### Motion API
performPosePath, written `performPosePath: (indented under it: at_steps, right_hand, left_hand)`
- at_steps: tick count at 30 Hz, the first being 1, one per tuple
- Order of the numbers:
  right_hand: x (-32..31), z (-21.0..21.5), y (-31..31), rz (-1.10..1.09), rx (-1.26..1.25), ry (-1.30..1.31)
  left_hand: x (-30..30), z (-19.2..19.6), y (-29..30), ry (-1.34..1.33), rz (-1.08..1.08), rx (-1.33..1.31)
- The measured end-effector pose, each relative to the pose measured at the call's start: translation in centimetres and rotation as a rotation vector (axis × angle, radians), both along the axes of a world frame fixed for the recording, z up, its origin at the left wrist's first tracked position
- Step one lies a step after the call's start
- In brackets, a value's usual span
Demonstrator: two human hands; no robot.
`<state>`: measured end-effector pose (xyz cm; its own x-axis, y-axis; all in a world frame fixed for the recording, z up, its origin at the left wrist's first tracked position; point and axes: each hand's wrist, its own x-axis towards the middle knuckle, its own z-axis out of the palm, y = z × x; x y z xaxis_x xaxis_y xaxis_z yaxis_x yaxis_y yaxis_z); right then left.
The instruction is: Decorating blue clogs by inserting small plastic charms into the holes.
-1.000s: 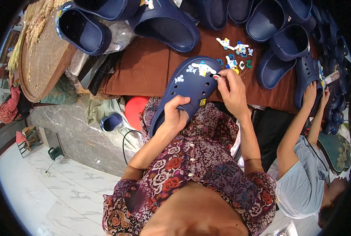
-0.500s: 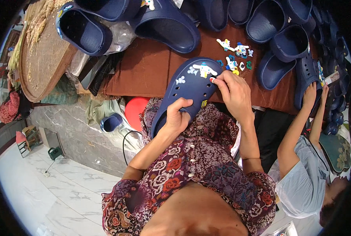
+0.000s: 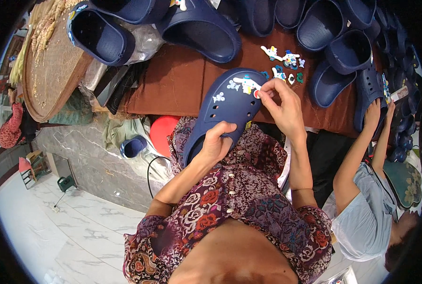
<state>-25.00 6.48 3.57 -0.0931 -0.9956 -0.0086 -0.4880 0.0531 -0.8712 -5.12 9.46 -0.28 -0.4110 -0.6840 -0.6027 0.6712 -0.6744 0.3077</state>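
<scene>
My left hand (image 3: 215, 143) grips a navy clog (image 3: 235, 107) by its side, thumb on top and fingers partly hidden beneath. The clog is held above my lap, by the table's near edge, its toe pointing away. A white dog-like charm (image 3: 247, 84) sits near the toe, with two pale paw-like charms (image 3: 218, 97) to its left. Thumb and forefinger of my right hand (image 3: 285, 108) pinch a small red and white charm (image 3: 257, 94) against the clog's right side, beside open vent holes. Whether it is seated in a hole cannot be made out.
Loose charms (image 3: 290, 59) lie on the brown tablecloth (image 3: 178, 85) beyond the clog. Several more navy clogs (image 3: 320, 26) line the far side. A co-worker's hands (image 3: 373, 113) handle a clog at the right. A round woven tray (image 3: 50, 71) leans at the left, and a red stool (image 3: 165, 135) stands below.
My right hand's fingers have lifted and turned slightly, showing more of the red charm. The clog has shifted slightly. A person at the far left has moved.
</scene>
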Motion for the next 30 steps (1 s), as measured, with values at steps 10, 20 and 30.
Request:
performPosePath:
  at_steps: [10, 20, 30]
  right_hand:
    - [1.3, -1.0, 0.9, -0.078, -0.148, 0.031]
    - [-1.9, -4.2, -0.1, -0.065, 0.109, -0.23]
    - [-2.7, -3.2, -1.7, 0.113, 0.34, -0.591]
  left_hand:
    - [-0.2, 0.9, -0.9, 0.052, 0.057, -0.006]
    - [0.5, -1.4, 0.9, -0.056, -0.076, 0.044]
    - [0.6, -0.1, 0.9, -0.068, -0.142, -0.044]
